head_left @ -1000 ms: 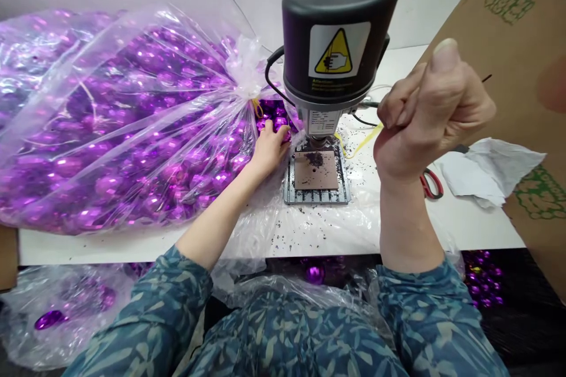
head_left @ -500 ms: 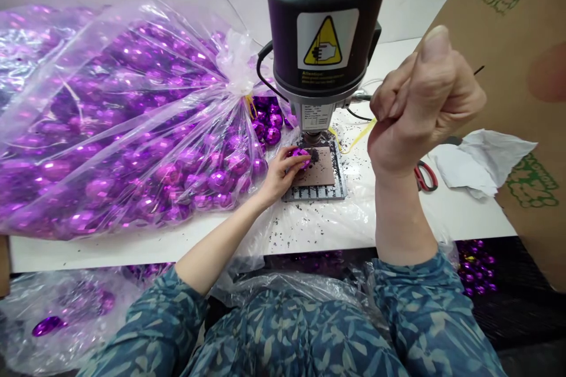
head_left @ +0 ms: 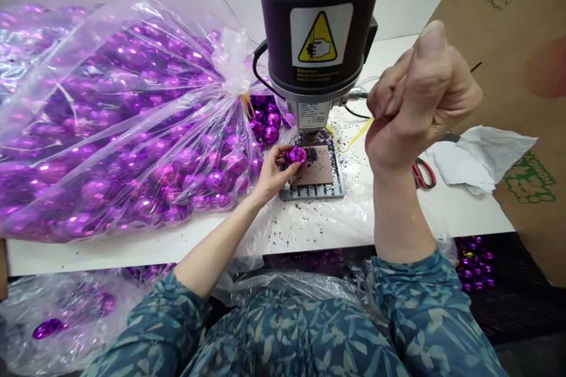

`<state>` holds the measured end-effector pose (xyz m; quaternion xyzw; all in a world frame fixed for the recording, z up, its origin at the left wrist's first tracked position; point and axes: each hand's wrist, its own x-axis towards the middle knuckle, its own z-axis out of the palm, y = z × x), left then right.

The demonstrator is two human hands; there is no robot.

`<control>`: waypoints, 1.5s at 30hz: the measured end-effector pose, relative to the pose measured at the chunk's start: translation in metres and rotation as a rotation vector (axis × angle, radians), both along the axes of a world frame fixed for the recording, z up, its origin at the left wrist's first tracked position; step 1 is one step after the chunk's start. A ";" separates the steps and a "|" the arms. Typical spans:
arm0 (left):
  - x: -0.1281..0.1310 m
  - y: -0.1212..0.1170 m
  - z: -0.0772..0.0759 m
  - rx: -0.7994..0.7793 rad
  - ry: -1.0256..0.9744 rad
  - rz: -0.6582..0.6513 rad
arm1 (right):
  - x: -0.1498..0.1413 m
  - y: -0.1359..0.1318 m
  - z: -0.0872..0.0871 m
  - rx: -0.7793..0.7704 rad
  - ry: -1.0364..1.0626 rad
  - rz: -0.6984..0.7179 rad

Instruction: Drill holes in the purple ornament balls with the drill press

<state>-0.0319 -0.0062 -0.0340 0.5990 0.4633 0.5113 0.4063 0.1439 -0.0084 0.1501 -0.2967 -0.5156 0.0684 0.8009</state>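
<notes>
A shiny purple faceted ball (head_left: 295, 155) is held between the thumb and fingers of my left hand (head_left: 272, 174). The ball is at the left part of a flat brown board (head_left: 319, 172), which lies on the slotted metal base (head_left: 313, 191) of a drill press (head_left: 321, 35). Dark shavings cover part of the board near a small hole. On the right, my right hand (head_left: 422, 94) is raised in a fist around the drill press lever (head_left: 357, 95). Most of the lever is hidden inside the fist.
A tied clear bag (head_left: 132, 129) full of purple balls fills the left of the white table (head_left: 66, 256). Loose balls (head_left: 269, 123) lie behind my left hand. Red-handled scissors (head_left: 424, 174), white paper (head_left: 469, 159) and a cardboard box (head_left: 522, 53) are on the right.
My left hand has drawn the ball slightly left, and its fingers have shifted so more of the ball shows. My right hand stays closed at about the same height.
</notes>
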 end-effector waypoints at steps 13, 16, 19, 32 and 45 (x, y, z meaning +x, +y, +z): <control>0.015 0.013 -0.012 0.051 -0.045 -0.165 | -0.002 0.002 0.001 0.047 -0.007 -0.049; 0.018 0.004 -0.012 0.096 0.017 -0.135 | -0.002 0.002 0.001 0.088 0.024 0.006; 0.020 -0.004 -0.010 0.136 0.054 -0.105 | -0.002 0.002 0.002 0.135 0.037 0.072; 0.026 -0.002 -0.015 0.100 0.009 -0.107 | 0.000 0.003 -0.005 0.072 0.020 -0.034; 0.026 -0.001 -0.018 0.101 0.005 -0.106 | 0.000 0.019 -0.030 0.424 0.093 0.082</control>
